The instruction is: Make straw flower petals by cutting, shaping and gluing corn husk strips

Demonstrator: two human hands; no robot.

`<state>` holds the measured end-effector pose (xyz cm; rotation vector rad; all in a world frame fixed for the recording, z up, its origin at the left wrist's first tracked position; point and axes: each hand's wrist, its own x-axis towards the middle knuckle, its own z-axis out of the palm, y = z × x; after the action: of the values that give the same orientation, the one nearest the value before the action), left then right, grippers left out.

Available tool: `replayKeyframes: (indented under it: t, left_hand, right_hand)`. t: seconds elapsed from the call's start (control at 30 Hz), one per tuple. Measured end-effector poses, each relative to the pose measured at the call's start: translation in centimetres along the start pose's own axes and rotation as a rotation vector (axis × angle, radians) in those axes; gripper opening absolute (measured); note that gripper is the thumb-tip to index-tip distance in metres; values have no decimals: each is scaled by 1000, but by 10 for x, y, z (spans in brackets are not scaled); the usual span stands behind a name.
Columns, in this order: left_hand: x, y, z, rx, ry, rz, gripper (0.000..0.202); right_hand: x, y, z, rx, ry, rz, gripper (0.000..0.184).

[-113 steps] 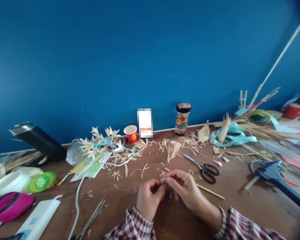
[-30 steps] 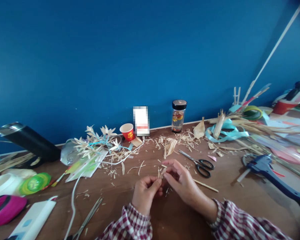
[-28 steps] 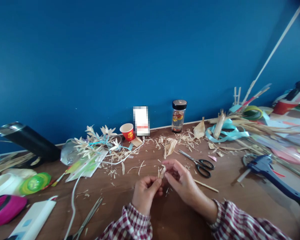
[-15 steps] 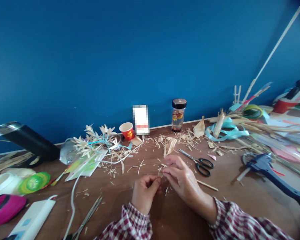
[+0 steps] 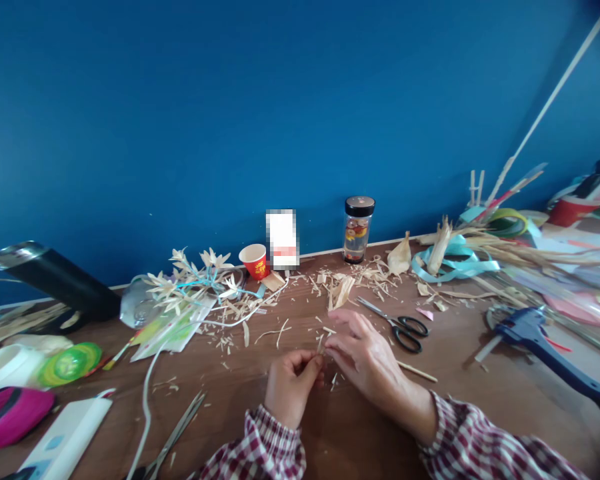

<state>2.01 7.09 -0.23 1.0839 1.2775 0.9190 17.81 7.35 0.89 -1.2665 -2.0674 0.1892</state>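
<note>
My left hand [image 5: 291,387] is closed in a pinch above the table, thumb against forefinger. Between its fingertips a small pale strip of dried corn husk [image 5: 321,345] sticks up. My right hand [image 5: 373,363] meets it from the right, thumb and a finger pinched at the strip's edge, the other fingers lifted and curved. The exact contact is too small to see well. A thin wooden stick [image 5: 417,371] lies beneath my right hand, its middle hidden. Beyond that hand lie black-handled scissors [image 5: 403,330] with blades apart and a curled husk piece [image 5: 341,292].
Husk scraps litter the brown table [image 5: 240,420]. Husk flowers [image 5: 200,277], a red paper cup [image 5: 255,262] and a lidded jar [image 5: 359,233] stand along the blue wall. At right lies a blue glue gun [image 5: 540,347]; at left, more scissors [image 5: 175,430], a white cable [image 5: 147,400] and a black flask [image 5: 65,280].
Both hands stay almost in place over the husk strip. My right hand has shifted very slightly; nothing has been picked up or put down.
</note>
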Motion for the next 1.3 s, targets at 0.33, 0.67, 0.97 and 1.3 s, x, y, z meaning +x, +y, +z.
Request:
replayKeyframes:
  t: [0.33, 0.67, 0.97, 1.3]
  left_hand:
    - [3, -6, -1, 47, -74, -6, 24]
    - [3, -9, -1, 54, -89, -11, 23]
    - [1, -10, 1, -74, -50, -37, 24]
    - [-3, -4, 4, -94, -32, -38, 24]
  right_hand:
    - [-1, -1, -1, -64, -3, -26, 16]
    - [-1, -2, -1, -81, -25, -60, 16]
    - [-3, 3, 6, 180, 31, 58, 19]
    - [-5, 1, 7, 199, 13, 73, 17]
